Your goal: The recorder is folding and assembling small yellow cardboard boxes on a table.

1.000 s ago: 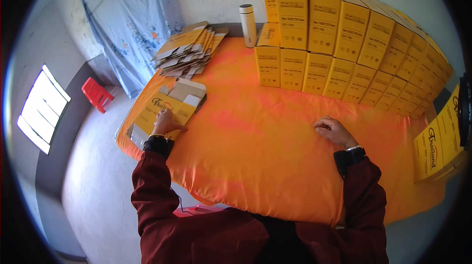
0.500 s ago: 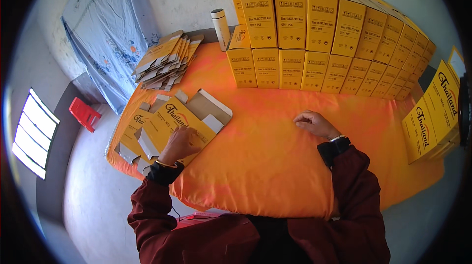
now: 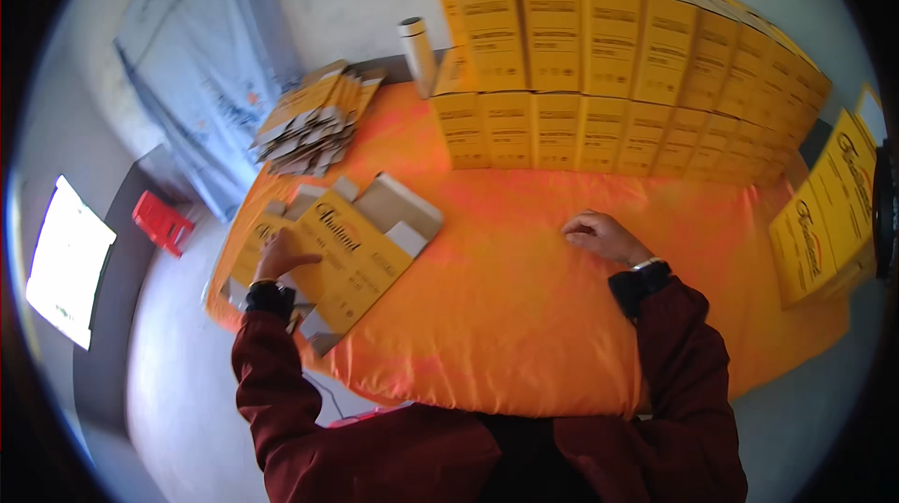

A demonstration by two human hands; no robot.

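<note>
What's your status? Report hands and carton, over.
Left hand gripping flat yellow carton at table's left edge. Right hand loosely curled, empty, resting on orange tablecloth. Nothing between them.

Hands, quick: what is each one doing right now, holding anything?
Left hand: gripping a flat yellow carton over the orange table.
Right hand: loosely curled, resting on the table, holding nothing.

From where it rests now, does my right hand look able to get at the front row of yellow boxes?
Probably yes. The right hand lies on the orange cloth, and nothing stands on the bare stretch between it and the front row of yellow boxes; a forward reach looks enough.
</note>
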